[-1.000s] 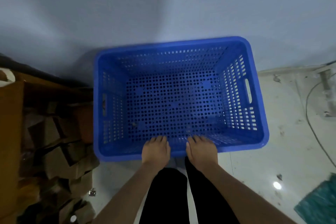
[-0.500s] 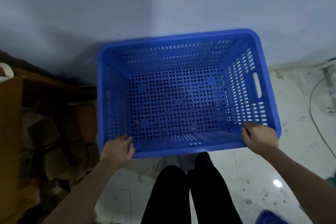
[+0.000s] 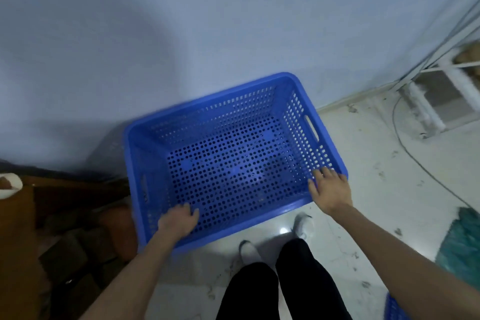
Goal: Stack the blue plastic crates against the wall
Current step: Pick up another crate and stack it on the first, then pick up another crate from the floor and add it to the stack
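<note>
The blue perforated plastic crate (image 3: 233,161) sits against the pale wall (image 3: 181,34), left hand (image 3: 179,221) and right hand (image 3: 330,189) curled over its near-rim corners; it looks light, stiff, best gripped there or by side slots.

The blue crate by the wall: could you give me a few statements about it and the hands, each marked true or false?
1. The crate is empty. True.
2. Both hands rest on its near rim. True: the left hand is at the near left corner, the right hand at the near right corner.
3. The crate is red. False: it is blue.
4. The crate has solid walls. False: walls and bottom are full of holes.
5. A cable lies on the floor to the crate's right. True.
</note>
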Tool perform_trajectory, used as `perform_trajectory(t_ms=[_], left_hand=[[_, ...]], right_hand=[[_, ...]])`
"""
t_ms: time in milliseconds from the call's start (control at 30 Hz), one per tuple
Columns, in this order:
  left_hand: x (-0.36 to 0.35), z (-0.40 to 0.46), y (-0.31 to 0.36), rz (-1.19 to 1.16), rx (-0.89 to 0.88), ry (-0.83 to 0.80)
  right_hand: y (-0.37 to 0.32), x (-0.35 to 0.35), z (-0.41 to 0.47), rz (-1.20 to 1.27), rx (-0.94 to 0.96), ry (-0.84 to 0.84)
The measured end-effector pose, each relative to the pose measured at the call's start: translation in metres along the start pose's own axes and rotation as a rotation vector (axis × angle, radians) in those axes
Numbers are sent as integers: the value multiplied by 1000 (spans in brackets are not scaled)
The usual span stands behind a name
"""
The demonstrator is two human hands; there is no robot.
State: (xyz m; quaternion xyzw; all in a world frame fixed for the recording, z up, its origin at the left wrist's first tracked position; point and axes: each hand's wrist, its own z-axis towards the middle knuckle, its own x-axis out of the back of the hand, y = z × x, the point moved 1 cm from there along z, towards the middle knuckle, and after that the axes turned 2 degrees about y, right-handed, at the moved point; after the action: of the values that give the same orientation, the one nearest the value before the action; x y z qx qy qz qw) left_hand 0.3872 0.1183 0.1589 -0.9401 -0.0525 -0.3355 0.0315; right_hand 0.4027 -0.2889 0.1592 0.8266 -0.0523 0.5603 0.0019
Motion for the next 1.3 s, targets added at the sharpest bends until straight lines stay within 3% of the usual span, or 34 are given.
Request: perform_trajectory(t_ms=[100,267,567,733,933,1133,1300], left_hand=[[55,-6,50,48,-40,98],[109,-19,148,149,-139,217],[78,-91,336,278,-436,350],[3,-157,463,315,-521,321],[-141,-246,600,444,-718,167],[-279,-332,697,696,-803,-18],[-369,-386,736,877,-873,-135]], right_hand=[[28,17,-20,118,-50,-3],[98,31,-66,303,-289,-29],[263,-2,-208,513,-591,-59],[369,-38,-322,646,-736,-25],[473,-116,-494,873,-974,-69],[529,-179,-655,1001,-1241,-22],[543,-224,-739,1045,-1388,-22]])
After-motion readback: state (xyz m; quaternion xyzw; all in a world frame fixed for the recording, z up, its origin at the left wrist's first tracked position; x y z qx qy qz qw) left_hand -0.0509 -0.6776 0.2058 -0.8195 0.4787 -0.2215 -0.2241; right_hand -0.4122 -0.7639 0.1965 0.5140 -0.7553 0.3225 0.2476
